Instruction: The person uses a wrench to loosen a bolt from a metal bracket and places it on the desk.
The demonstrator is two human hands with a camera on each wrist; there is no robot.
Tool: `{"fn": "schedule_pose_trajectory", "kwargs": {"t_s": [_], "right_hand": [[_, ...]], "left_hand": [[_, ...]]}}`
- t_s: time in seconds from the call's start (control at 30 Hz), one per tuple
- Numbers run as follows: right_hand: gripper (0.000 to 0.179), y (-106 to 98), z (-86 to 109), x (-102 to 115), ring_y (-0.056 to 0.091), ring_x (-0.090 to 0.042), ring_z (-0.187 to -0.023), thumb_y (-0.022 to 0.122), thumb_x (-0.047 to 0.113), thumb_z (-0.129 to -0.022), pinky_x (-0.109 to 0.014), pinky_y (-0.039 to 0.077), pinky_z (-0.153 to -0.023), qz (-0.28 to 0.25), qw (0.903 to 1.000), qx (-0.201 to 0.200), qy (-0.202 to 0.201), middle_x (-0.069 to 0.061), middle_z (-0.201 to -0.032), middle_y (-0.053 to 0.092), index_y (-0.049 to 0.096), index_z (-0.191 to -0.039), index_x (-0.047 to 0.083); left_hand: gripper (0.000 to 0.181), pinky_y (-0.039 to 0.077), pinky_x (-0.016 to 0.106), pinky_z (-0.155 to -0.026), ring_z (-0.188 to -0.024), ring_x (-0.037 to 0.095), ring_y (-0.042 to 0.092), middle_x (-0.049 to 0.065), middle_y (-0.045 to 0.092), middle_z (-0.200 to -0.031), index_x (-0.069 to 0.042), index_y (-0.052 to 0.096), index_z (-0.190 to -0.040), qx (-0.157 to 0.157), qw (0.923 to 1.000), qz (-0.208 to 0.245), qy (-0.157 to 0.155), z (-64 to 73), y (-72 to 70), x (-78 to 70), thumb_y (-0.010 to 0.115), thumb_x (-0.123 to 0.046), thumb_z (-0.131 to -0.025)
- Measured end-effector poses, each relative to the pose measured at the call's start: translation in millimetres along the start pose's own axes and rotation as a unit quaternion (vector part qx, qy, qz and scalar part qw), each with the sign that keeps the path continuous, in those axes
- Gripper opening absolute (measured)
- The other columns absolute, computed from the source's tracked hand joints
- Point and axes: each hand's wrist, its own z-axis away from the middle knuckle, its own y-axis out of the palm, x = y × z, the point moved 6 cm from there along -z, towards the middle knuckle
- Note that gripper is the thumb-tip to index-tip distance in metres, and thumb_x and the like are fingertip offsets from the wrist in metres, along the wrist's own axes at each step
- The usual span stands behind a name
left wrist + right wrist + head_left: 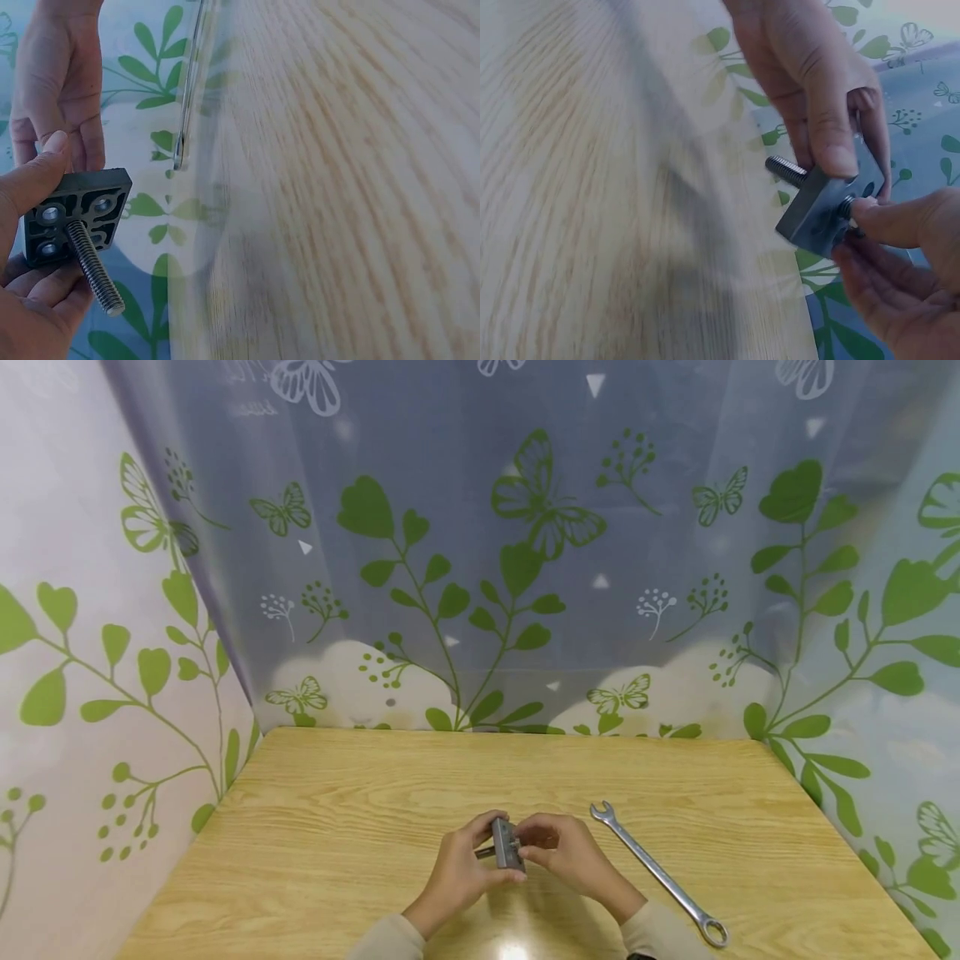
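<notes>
My left hand (461,864) grips a dark grey square plate (504,843) by its edges, thumb on one side and fingers on the other. Through the plate's middle passes a threaded bolt (94,266), whose long shank sticks out on the left hand's side. Ribs and round corner holes show on that face. My right hand (566,856) is at the opposite face, thumb and fingertips pinching the bolt's short threaded end (846,207). The fingertips partly hide what sits on that end. Both hands hold the plate above the table.
A combination wrench (656,868) lies slantwise on the wood-grain table (337,793), right of the right hand, its open end pointing away. Curtains (465,610) printed with green leaves and butterflies stand along the table's back and sides.
</notes>
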Motion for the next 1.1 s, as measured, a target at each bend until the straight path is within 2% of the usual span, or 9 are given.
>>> {"fn": "schedule_pose_trajectory", "kwargs": {"t_s": [0.17,0.23,0.33,0.47,0.57,0.67,0.83,0.97,1.1], "right_hand": [[0.021,0.2,1.3,0.0,0.067,-0.022,-0.093,0.069,-0.001,-0.085,-0.024,0.057,-0.081,-0.005,0.9998,-0.008,-0.017,-0.009,-0.105,0.07,0.069,-0.105,0.005],[0.022,-0.2,1.9,0.0,0.067,-0.021,-0.092,0.07,0.002,-0.085,-0.023,0.057,-0.08,-0.005,0.9998,-0.011,-0.013,-0.009,-0.104,0.07,0.068,-0.106,0.005],[0.024,-1.6,2.0,-1.3,0.067,-0.018,-0.086,0.071,0.017,-0.087,-0.023,0.058,-0.075,0.0,0.9997,-0.021,0.01,-0.009,-0.101,0.07,0.068,-0.107,0.004],[0.036,-3.1,0.3,-4.8,0.066,-0.018,-0.069,0.061,0.035,-0.094,-0.025,0.056,-0.059,0.006,0.9981,-0.027,0.055,-0.008,-0.083,0.071,0.07,-0.096,0.001],[0.044,-2.3,-0.6,-6.0,0.062,-0.019,-0.057,0.054,0.038,-0.098,-0.026,0.054,-0.049,0.002,0.9969,-0.019,0.076,-0.007,-0.067,0.067,0.07,-0.082,0.0],[0.045,-1.3,-1.0,-6.4,0.06,-0.018,-0.053,0.054,0.037,-0.098,-0.027,0.052,-0.047,-0.006,0.9962,-0.013,0.087,-0.006,-0.061,0.064,0.069,-0.076,0.001],[0.034,-0.9,-0.8,-5.7,0.064,-0.018,-0.062,0.061,0.032,-0.094,-0.032,0.058,-0.055,-0.035,0.9965,-0.001,0.076,-0.007,-0.072,0.068,0.069,-0.091,-0.001],[0.022,-1.5,1.1,-3.1,0.068,-0.019,-0.078,0.067,0.019,-0.091,-0.027,0.058,-0.067,-0.023,0.9993,0.006,0.029,-0.009,-0.093,0.071,0.068,-0.106,0.003],[0.022,-1.1,3.1,-0.5,0.067,-0.02,-0.092,0.069,0.005,-0.086,-0.021,0.056,-0.077,-0.003,0.9997,-0.006,-0.021,-0.007,-0.106,0.07,0.069,-0.108,0.009]], "left_hand": [[0.077,0.051,0.04,-0.096,-0.118,0.031,0.058,0.022,0.06,-0.127,-0.001,0.052,-0.131,0.001,1.0,0.0,0.003,0.3,0.3,0.1,0.085,-0.026,-0.066],[0.077,0.051,0.038,-0.096,-0.118,0.031,0.058,0.021,0.06,-0.127,-0.001,0.052,-0.131,0.002,1.0,-0.001,0.001,0.4,0.6,0.0,0.085,-0.026,-0.067],[0.077,0.052,0.038,-0.096,-0.117,0.031,0.059,0.021,0.06,-0.127,-0.001,0.052,-0.132,0.002,1.0,-0.007,0.003,0.3,0.8,-1.2,0.086,-0.026,-0.067],[0.077,0.052,0.038,-0.096,-0.117,0.031,0.059,0.019,0.06,-0.127,-0.001,0.052,-0.131,0.001,0.9998,-0.018,0.009,-0.4,1.8,-3.0,0.086,-0.026,-0.067],[0.077,0.051,0.038,-0.096,-0.117,0.03,0.059,0.018,0.06,-0.127,-0.001,0.053,-0.131,0.003,0.9998,-0.017,0.009,-1.0,2.7,-4.2,0.086,-0.027,-0.066],[0.077,0.051,0.039,-0.096,-0.117,0.03,0.059,0.018,0.06,-0.127,-0.001,0.053,-0.131,0.005,0.9998,-0.016,0.008,-1.3,3.3,-4.9,0.086,-0.026,-0.066],[0.077,0.051,0.041,-0.096,-0.117,0.031,0.059,0.018,0.061,-0.126,-0.001,0.052,-0.131,0.008,0.9998,-0.018,0.006,-1.2,3.4,-4.9,0.086,-0.025,-0.066],[0.078,0.052,0.04,-0.096,-0.118,0.03,0.058,0.018,0.061,-0.127,-0.002,0.052,-0.132,0.009,0.9999,-0.014,-0.002,-0.9,2.4,-4.1,0.086,-0.026,-0.066],[0.078,0.051,0.039,-0.096,-0.119,0.03,0.058,0.018,0.06,-0.128,-0.002,0.052,-0.132,0.01,0.9999,-0.012,-0.006,-0.8,1.7,-3.9,0.086,-0.026,-0.066]]}}
